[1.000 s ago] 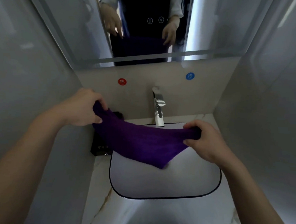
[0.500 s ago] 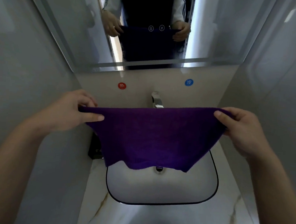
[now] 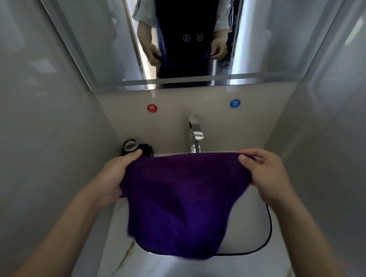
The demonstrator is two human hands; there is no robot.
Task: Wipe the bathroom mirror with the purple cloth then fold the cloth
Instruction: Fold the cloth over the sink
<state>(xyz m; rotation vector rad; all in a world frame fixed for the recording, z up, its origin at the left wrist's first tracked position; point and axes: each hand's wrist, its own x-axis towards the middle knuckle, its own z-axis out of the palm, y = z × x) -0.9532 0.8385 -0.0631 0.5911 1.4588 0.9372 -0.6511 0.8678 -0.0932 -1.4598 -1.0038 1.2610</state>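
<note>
The purple cloth point(image 3: 183, 199) hangs in front of me over the washbasin, its top edge stretched level and its lower edge blurred. My left hand point(image 3: 114, 175) pinches the cloth's upper left corner. At the upper right corner my right hand point(image 3: 263, 174) pinches it between thumb and fingers. The bathroom mirror point(image 3: 183, 38) fills the wall above and reflects both hands and the cloth.
A white washbasin with a black rim point(image 3: 267, 225) sits below the cloth in a marbled counter point(image 3: 120, 260). A chrome tap point(image 3: 195, 134) stands behind it. A small black holder point(image 3: 133, 147) sits at the back left. Grey walls close in on both sides.
The cloth was opened out wide between my hands, then lowered toward me. My hands have come closer together, and the cloth now hangs longer over the basin.
</note>
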